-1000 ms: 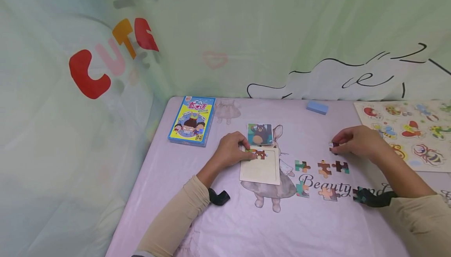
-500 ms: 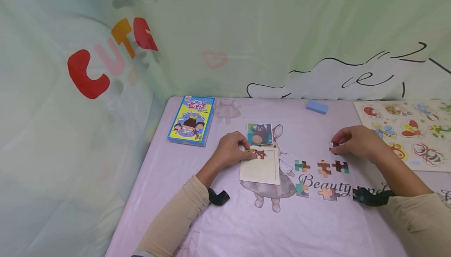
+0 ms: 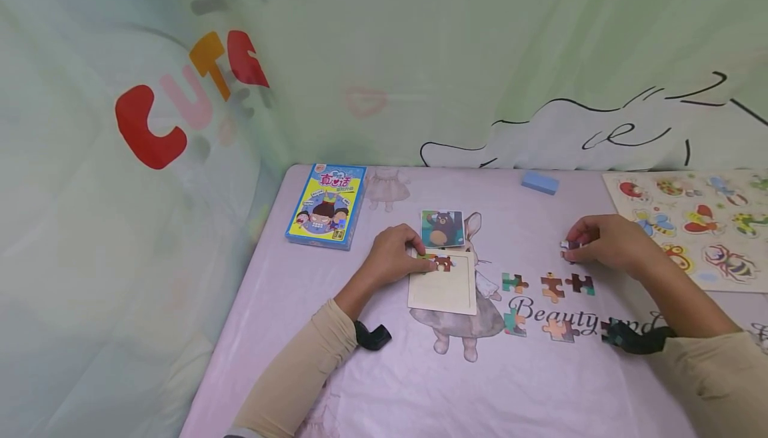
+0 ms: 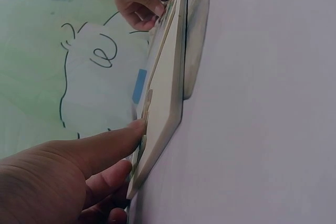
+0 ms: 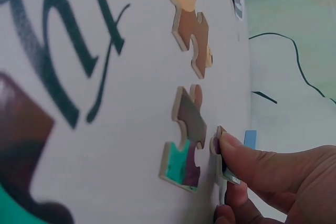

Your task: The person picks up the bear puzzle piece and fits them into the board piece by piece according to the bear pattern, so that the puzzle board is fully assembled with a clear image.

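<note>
My left hand (image 3: 393,255) grips the left edge of a pale wooden puzzle board (image 3: 444,295). Its thumb lies over pieces set along the board's top, where a brown bear-face piece (image 3: 443,263) shows. In the left wrist view the thumb (image 4: 113,148) is on the board's face, with the other fingers at its edge. Off to the right, my right hand (image 3: 612,245) pinches a small jigsaw piece (image 3: 567,249) between thumb and fingers, low over the cloth. Near it lie loose jigsaw pieces, among them a brown one (image 3: 552,287) and a dark one with teal (image 5: 184,163).
A bear picture card (image 3: 443,229) touches the board's top edge. The blue and yellow card box (image 3: 327,206) sits at the back left, a blue block (image 3: 540,183) at the back. An insect picture board (image 3: 702,231) lies at the right, partly behind the right hand.
The jigsaw piece in my right hand has turned slightly between the fingers, showing more of its pale face. My left hand and the puzzle board have stayed in place.
</note>
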`<state>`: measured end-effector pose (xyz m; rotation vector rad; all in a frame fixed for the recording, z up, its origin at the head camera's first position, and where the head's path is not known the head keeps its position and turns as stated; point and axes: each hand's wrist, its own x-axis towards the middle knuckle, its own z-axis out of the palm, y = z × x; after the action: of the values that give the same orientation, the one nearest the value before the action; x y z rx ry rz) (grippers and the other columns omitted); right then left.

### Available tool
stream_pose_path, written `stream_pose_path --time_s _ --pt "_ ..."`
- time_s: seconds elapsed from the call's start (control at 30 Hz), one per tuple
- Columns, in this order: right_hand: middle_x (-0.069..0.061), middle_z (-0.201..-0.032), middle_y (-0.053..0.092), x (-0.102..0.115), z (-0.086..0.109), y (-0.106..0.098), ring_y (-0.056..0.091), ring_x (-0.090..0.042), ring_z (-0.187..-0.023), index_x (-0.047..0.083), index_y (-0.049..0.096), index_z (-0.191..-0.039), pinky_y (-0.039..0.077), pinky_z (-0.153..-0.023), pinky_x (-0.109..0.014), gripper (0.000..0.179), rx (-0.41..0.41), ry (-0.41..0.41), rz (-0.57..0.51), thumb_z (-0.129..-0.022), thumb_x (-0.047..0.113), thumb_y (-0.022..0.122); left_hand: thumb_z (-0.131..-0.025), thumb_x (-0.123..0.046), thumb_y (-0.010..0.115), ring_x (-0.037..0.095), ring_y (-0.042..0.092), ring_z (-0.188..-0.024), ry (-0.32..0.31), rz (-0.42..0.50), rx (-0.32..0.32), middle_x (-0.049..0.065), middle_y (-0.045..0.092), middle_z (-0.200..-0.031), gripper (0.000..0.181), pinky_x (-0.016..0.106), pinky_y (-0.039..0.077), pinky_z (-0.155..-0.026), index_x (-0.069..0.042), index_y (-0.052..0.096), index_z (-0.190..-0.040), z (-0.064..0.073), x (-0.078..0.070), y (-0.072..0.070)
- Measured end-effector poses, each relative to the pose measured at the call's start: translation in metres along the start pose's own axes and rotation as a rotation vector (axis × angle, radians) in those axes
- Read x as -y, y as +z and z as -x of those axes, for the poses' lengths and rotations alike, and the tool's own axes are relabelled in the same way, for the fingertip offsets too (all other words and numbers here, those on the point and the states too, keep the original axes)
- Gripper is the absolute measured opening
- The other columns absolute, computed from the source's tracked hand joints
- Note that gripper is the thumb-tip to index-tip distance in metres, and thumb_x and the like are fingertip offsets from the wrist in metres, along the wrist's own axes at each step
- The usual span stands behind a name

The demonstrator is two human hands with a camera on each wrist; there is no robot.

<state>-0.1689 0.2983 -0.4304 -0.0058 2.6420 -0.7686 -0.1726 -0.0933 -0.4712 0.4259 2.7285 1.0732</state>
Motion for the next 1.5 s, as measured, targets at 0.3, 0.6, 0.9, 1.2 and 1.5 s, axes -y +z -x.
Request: stream_pose_path --time_s 0.3,0.6,0.9,1.2,1.5 --pt "-0.011 -0.099 0.060 0.005 0.004 -0.001 0.050 -0.032 -0.096 0.004 0.066 -0.111 0.038 -0.070 -0.036 0.040 0.007 0.005 -0.047 -0.086 0.032 0.082 -0.074 -0.035 0.092 0.014 0.052 -0.085 0.004 -0.001 0.004 -0.005 0.063 -0.091 0.029 0.027 0.041 -0.077 -0.018 0.070 -0.082 0.000 0.000 0.000" --pt "-0.017 -0.111 0.062 0.018 0.009 0.004 0.052 -0.032 -0.099 0.006 0.067 -0.116 0.042 -0.069 -0.033 0.035 -0.008 -0.017 -0.082 -0.090 0.028 0.078 -0.074 -0.036 0.092 0.013 0.052 -0.086 0.007 -0.015 0.001 -0.005 0.064 -0.093 0.029 0.027 0.040 -0.078 -0.018 0.070 -0.081 -0.001 0.000 0.000" --pt "-0.013 -0.106 0.066 0.037 0.010 0.014 0.055 -0.030 -0.097 0.008 0.072 -0.113 0.048 -0.067 -0.030 0.032 -0.027 -0.068 -0.119 -0.090 0.028 0.079 -0.074 -0.037 0.092 0.013 0.052 -0.086 0.008 -0.018 0.002 -0.006 0.064 -0.092 0.029 0.028 0.041 -0.079 -0.018 0.070 -0.081 -0.001 0.000 0.000" --pt "-0.007 -0.099 0.068 0.058 0.010 0.026 0.057 -0.026 -0.092 0.009 0.076 -0.111 0.050 -0.066 -0.028 0.029 -0.039 -0.128 -0.123 -0.090 0.028 0.080 -0.074 -0.035 0.092 0.014 0.052 -0.085 0.000 -0.004 0.005 -0.005 0.064 -0.092 0.030 0.028 0.040 -0.078 -0.017 0.069 -0.081 -0.001 -0.001 0.000" --pt "-0.007 -0.098 0.067 0.077 0.010 0.037 0.059 -0.026 -0.094 0.013 0.077 -0.111 0.050 -0.070 -0.031 0.027 -0.029 -0.160 -0.134 -0.090 0.030 0.079 -0.074 -0.036 0.092 0.013 0.053 -0.087 0.004 -0.012 0.009 -0.006 0.064 -0.092 0.029 0.027 0.041 -0.079 -0.018 0.070 -0.081 -0.001 -0.001 -0.001"
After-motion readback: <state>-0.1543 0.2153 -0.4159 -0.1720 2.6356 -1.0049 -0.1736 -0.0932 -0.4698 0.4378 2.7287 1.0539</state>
